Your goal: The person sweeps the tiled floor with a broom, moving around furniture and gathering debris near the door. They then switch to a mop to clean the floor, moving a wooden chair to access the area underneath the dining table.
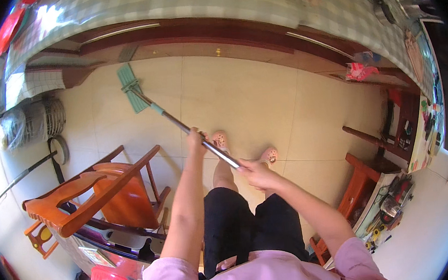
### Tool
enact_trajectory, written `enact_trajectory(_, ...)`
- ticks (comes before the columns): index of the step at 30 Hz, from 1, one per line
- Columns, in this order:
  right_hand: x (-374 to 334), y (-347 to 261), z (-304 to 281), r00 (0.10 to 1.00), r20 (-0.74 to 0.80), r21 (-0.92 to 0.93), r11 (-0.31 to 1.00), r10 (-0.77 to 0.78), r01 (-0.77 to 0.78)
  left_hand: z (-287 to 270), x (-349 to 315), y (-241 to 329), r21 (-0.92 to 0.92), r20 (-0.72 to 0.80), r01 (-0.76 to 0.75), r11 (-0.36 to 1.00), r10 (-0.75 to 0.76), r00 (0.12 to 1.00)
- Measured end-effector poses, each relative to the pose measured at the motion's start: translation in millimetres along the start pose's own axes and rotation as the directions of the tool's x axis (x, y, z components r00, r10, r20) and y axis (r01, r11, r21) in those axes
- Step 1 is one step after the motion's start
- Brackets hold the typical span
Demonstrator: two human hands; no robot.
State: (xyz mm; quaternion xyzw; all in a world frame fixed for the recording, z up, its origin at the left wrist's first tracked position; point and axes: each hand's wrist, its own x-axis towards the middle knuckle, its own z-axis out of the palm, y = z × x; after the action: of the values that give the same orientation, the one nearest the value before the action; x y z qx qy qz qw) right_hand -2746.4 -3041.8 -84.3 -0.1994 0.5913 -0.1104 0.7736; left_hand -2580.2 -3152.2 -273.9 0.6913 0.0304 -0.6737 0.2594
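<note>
- My left hand [196, 140] has its fingers wrapped shut around the metal mop handle [203, 142], a little farther down the shaft toward the head.
- My right hand [254, 172] is clamped on the top end of the same handle, nearer my body, so the shaft runs up and away to the left of both sets of fingers.
- The green flat mop head [132, 89] lies flat on the tiled floor [241, 96], well ahead of my fingers and near the dark wooden cabinet base [183, 39].
- To do this stroke well, I judge I should keep the head pressed flat, steer with the lower hand, and push or pull with the upper one.
- My feet in pink clogs [269, 154] stand just under the handle; I keep strokes ahead of them.
- The wooden chair [106, 195] sits off to the left of my fingers; a wide sweep that way could knock it.
</note>
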Motion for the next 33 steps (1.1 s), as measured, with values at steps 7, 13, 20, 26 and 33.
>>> enact_trajectory(7, -31, 84, -49, 0.991, 0.024, 0.417, 0.899, 0.133, -0.130, 47, 0, -83, 0.769, -0.001, -0.391, 0.506, 0.613, 0.790)
enact_trajectory(13, -202, 262, -146, 0.953, -0.120, 0.528, 0.831, 0.279, -0.177, 121, -105, -353, 0.859, 0.033, -0.244, 0.450, 0.427, 0.904)
enact_trajectory(20, -463, 419, -108, 0.814, -0.188, 0.911, 0.407, 0.549, -0.064, 166, -355, -569, 0.945, 0.216, -0.167, 0.280, -0.156, 0.964)
enact_trajectory(26, -495, 403, -98, 0.759, -0.437, 0.708, 0.705, 0.482, -0.041, 167, -369, -594, 0.812, 0.434, -0.193, 0.551, -0.349, 0.830)
enact_trajectory(33, -481, 354, -97, 0.771, -0.509, 0.468, 0.875, 0.383, -0.126, 156, -366, -539, 0.615, 0.483, -0.013, 0.788, -0.364, 0.796)
